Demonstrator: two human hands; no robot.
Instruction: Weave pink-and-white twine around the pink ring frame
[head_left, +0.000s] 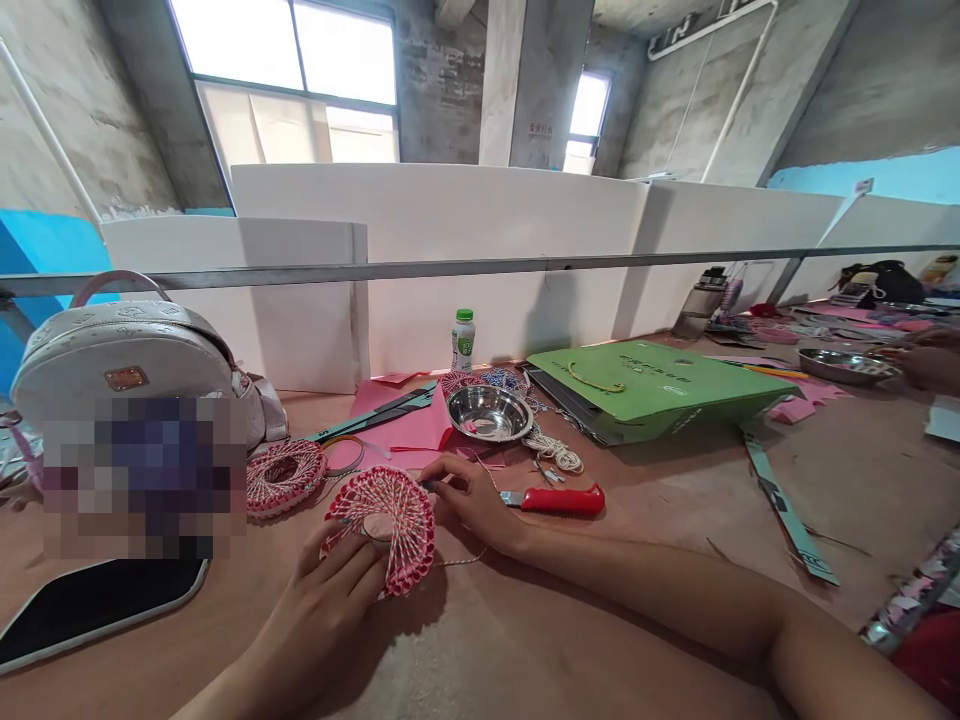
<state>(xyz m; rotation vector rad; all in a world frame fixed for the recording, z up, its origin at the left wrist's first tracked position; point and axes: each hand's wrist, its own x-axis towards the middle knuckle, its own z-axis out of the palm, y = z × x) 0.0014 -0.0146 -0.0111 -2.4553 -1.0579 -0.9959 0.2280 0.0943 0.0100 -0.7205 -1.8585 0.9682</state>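
A round woven piece of red and white cord (pixel 384 515) stands on the brown table in front of me. My left hand (pixel 330 590) grips its lower left edge with closed fingers. My right hand (pixel 469 498) rests at its upper right edge, fingers pinched on the cord or a small dark tool that I cannot make out. A thin cord end trails from the piece under my right wrist. A second woven ring (pixel 285 477) lies flat to the left.
A red-handled utility knife (pixel 559 500) lies right of my hand. Behind are a steel bowl (pixel 489 412), pink paper (pixel 409 425), white cord coil (pixel 555 450), small bottle (pixel 463 340) and green bag (pixel 652 385). A white backpack (pixel 135 365) and phone (pixel 97 605) sit left.
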